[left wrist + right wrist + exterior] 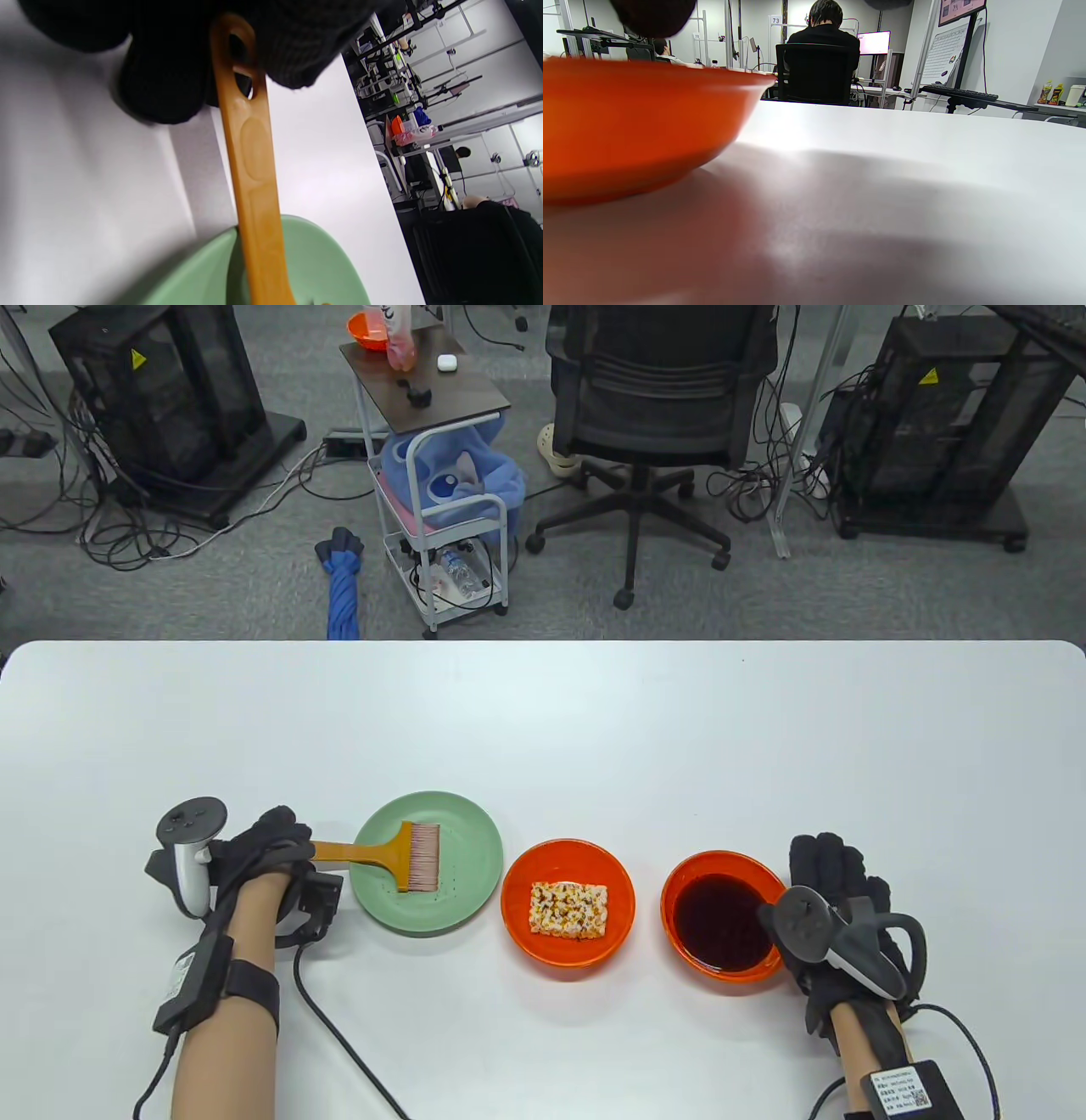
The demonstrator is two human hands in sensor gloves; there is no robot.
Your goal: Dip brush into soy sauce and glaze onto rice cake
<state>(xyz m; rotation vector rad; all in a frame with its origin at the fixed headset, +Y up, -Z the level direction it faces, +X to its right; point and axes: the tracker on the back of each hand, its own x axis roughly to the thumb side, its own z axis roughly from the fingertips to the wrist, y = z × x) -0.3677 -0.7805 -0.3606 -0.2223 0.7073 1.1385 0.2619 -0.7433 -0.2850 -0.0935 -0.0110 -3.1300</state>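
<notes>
A brush (399,857) with an orange handle and pink bristles lies across a green plate (471,836), bristles on the plate. My left hand (284,848) grips the end of the handle, left of the plate. The left wrist view shows my fingers (169,84) around the handle (254,169) over the plate (322,271). The rice cake (570,909) lies in an orange bowl (512,891) at the centre. An orange bowl (670,891) of dark soy sauce (721,920) stands to the right. My right hand (827,865) rests flat beside that bowl (628,127), holding nothing.
The white table (543,729) runs back to its far edge. Glove cables (339,1035) trail off the front edge near both wrists. An office chair (653,432) and a small cart (441,475) stand on the floor beyond the table.
</notes>
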